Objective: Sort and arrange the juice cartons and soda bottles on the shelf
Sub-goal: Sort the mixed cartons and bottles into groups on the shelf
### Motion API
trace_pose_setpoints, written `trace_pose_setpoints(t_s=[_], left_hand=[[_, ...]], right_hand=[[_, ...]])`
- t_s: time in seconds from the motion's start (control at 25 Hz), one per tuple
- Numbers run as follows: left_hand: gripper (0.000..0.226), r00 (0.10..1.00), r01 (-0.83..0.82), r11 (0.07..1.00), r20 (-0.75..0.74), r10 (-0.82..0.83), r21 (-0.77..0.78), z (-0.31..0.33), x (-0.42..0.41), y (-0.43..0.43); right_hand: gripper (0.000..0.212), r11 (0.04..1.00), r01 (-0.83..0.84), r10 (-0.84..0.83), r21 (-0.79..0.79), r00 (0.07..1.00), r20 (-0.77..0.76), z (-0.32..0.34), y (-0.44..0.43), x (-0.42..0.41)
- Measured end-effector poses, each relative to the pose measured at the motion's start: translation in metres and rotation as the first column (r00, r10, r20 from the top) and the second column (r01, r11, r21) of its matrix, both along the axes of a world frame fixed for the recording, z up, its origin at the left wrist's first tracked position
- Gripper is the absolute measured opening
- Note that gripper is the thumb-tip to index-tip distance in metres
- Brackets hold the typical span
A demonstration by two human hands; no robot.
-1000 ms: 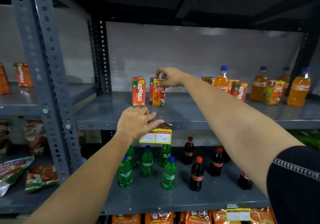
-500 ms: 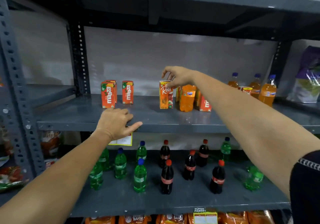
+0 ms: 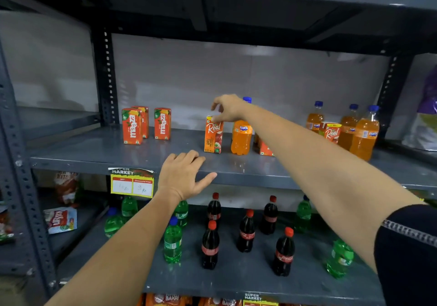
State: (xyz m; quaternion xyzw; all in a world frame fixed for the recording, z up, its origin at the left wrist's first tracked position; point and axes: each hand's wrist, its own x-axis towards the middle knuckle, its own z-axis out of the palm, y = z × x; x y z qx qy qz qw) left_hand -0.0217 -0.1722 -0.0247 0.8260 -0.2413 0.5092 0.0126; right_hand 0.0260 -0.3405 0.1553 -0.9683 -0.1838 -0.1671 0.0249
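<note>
right hand (image 3: pixel 228 108) fingers lifted | Real carton (image 3: pixel 213 134) stays upright

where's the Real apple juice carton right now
On the middle shelf, near centre, the Real apple carton stands left of a Fanta bottle, under the right hand.

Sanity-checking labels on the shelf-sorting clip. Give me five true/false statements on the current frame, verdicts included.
1. The right hand is at the top of the Real apple carton. True.
2. The left hand holds a Fanta bottle. False: it lies flat on the shelf edge, holding nothing.
3. Three Maaza cartons stand upright at the shelf's left. True.
4. The apple carton lies on its side. False: it stands upright.
5. The cola bottles share the juice cartons' shelf. False: they stand one shelf lower.
</note>
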Motion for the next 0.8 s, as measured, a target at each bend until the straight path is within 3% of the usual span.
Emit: trace_pose_setpoints(t_s=[0.12,0.24,0.32,0.4,0.64,0.8], left_hand=[[0.059,1.000,0.002,1.000,0.009,-0.002,0.006,0.000,0.000,-0.001],[0.060,1.000,-0.003,1.000,-0.015,0.003,0.001,0.001,-0.001,0.000],[0.061,0.998,0.002,1.000,-0.056,-0.002,0.012,0.002,-0.003,0.001],[0.062,0.996,0.003,1.000,-0.087,-0.002,0.014,0.002,-0.003,0.001],[0.058,0.992,0.046,0.998,-0.120,-0.041,0.038,0.005,-0.009,-0.007],[0.056,0.984,0.100,0.993,-0.152,-0.091,0.056,0.002,-0.024,-0.064]], right_hand=[[0.037,0.998,-0.062,0.066,-0.032,0.984,0.166,0.034,-0.011,-0.016],[0.036,0.994,0.052,-0.027,-0.096,0.969,0.246,0.062,-0.032,-0.021],[0.037,0.978,0.169,-0.153,-0.125,0.981,0.122,0.063,-0.043,-0.022],[0.031,0.981,0.184,-0.186,-0.057,0.982,-0.033,0.055,-0.049,-0.024],[0.023,0.987,0.161,-0.159,0.023,0.985,-0.062,0.057,-0.072,-0.054],[0.025,0.982,0.176,-0.168,0.067,0.980,-0.109,0.069,-0.119,-0.079]])
